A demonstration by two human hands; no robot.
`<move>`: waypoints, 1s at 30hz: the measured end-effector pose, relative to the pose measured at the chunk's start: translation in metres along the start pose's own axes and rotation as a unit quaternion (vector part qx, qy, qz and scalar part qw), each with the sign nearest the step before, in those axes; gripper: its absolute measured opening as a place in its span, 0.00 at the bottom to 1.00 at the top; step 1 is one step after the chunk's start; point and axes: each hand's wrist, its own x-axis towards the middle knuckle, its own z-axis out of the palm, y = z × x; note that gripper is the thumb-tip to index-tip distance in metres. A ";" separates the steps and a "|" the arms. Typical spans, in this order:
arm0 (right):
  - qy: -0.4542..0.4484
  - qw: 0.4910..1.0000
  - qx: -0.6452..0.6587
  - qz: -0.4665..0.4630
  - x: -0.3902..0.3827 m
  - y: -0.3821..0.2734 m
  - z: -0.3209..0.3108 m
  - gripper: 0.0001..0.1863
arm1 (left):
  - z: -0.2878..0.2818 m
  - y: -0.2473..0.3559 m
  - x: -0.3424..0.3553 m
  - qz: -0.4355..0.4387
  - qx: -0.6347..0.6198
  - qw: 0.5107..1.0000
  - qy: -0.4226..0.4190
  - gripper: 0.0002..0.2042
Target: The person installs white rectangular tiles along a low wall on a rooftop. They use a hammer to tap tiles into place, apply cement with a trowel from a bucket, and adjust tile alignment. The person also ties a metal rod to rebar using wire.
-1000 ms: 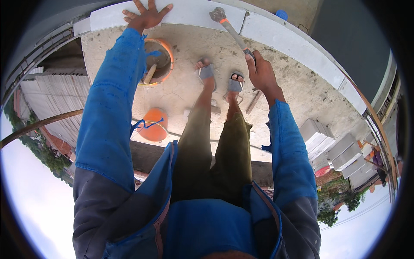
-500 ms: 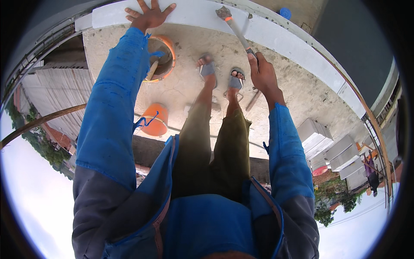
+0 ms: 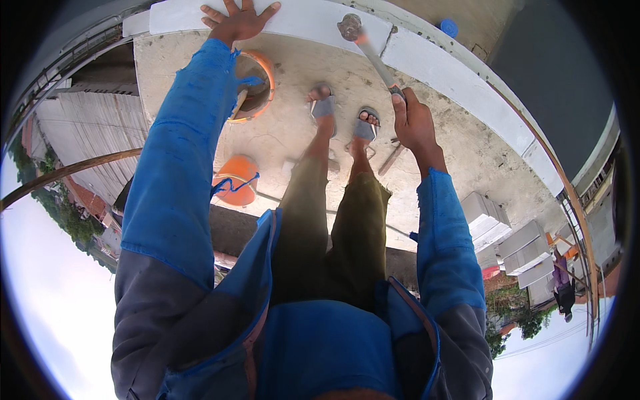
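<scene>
My left hand (image 3: 240, 23) is spread open on the white block row (image 3: 313, 17) at the top of the view. My right hand (image 3: 413, 120) grips the handle of a mallet (image 3: 373, 57), its dark head over the blocks just left of a joint. Below my left hand is an orange-rimmed bucket (image 3: 267, 70) holding grey material and a tool, partly hidden by my sleeve. An upturned-looking orange bucket (image 3: 237, 193) with blue cord near it lies farther down. My sandalled feet stand on concrete, beside a narrow bar (image 3: 389, 160).
Stacked white blocks (image 3: 483, 213) are at the right. A person in purple (image 3: 563, 280) is in the far distance there. A wooden pole (image 3: 73, 170) crosses on the left. Beyond the block row are a grey surface (image 3: 540, 80) and a small blue object (image 3: 449, 28).
The view has shifted slightly, so the blocks and buckets appear a little farther right or higher. My left hand stays spread on the blocks, and my right keeps hold of the mallet.
</scene>
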 end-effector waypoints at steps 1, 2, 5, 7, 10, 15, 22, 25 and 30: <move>0.004 1.000 0.006 -0.030 -0.004 0.007 -0.003 0.26 | 0.001 0.002 0.001 0.004 0.001 1.000 0.000 0.56; 0.007 0.998 0.012 -0.061 -0.006 0.013 -0.003 0.26 | 0.001 0.003 0.001 0.009 0.001 1.000 -0.001 0.56; 0.008 1.000 -0.022 0.007 0.014 0.020 0.004 0.27 | -0.003 0.009 0.000 0.013 -0.007 1.000 0.009 0.56; 0.005 0.999 -0.043 0.015 0.009 0.012 0.004 0.26 | -0.002 0.007 -0.004 0.008 -0.008 1.000 0.012 0.56; 0.005 0.999 -0.046 0.003 -0.003 0.003 -0.003 0.25 | -0.001 0.006 -0.006 0.002 -0.010 1.000 0.019 0.56; 0.029 0.998 -0.012 -0.051 -0.004 0.029 0.003 0.25 | 0.007 0.008 -0.002 0.017 -0.012 0.999 0.031 0.56; -0.004 0.998 -0.062 0.016 -0.008 0.010 -0.003 0.24 | -0.006 0.013 -0.019 -0.003 -0.019 0.999 0.039 0.55; 0.020 0.996 -0.054 -0.074 -0.012 0.034 0.000 0.24 | 0.013 -0.001 0.007 0.008 -0.009 0.998 0.055 0.56; 0.021 0.998 -0.049 0.023 0.006 0.018 0.004 0.24 | 0.059 -0.021 0.038 0.051 0.034 0.984 0.170 0.57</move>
